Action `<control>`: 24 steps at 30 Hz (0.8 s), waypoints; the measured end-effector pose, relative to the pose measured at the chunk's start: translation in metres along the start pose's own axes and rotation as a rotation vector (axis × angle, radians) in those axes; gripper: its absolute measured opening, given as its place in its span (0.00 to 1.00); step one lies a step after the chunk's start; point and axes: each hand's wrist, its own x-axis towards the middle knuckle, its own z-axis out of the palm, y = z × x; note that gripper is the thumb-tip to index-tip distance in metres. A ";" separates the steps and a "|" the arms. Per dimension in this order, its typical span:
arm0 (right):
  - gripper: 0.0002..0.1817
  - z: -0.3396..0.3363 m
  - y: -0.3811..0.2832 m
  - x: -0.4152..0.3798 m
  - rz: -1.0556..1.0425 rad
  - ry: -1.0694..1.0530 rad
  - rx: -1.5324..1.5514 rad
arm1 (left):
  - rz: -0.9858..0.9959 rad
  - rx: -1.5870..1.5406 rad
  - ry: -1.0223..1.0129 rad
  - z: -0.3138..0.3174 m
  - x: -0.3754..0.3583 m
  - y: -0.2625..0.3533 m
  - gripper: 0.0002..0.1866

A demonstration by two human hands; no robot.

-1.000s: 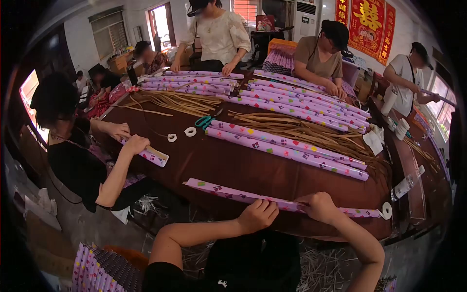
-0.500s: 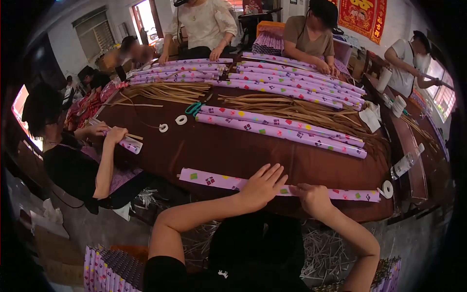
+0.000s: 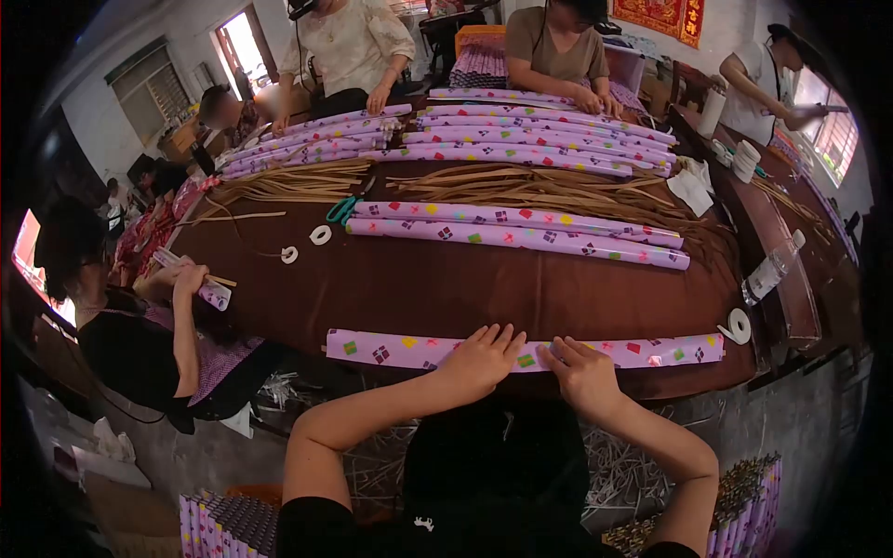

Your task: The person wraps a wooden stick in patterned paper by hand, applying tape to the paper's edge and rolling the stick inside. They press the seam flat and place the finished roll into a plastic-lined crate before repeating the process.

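Note:
A long purple patterned strip [image 3: 400, 350] lies along the near edge of the brown-covered table [image 3: 419, 288]. My left hand [image 3: 484, 359] rests on it near the middle, palm down with its fingers stretched out. Just to the right, my right hand [image 3: 581, 370] lies on the same strip, its fingers extended and slightly bent. A small stretch of the strip shows between the two hands. Beyond them lie two purple patterned rolls [image 3: 521, 236], side by side. A white tape roll [image 3: 736, 326] stands by the strip's right end.
Brown strips [image 3: 549, 193], teal-handled scissors [image 3: 342, 210], small white rolls [image 3: 321, 234] and more purple rolls [image 3: 539, 139] lie farther back. A plastic bottle [image 3: 774, 268] is at the right. A co-worker [image 3: 139, 344] sits at the left; others work across the table.
My right hand has gone from curled fingers to stretched fingers on the strip. My left hand has shifted slightly left and down. The camera view has turned a little.

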 end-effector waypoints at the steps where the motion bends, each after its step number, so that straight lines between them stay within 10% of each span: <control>1: 0.24 0.000 0.001 0.001 0.005 -0.002 0.018 | -0.001 -0.006 -0.010 0.002 0.001 -0.003 0.35; 24: 0.25 0.010 0.024 0.016 -0.104 -0.103 -0.089 | 0.006 -0.040 -0.034 0.003 0.010 -0.026 0.34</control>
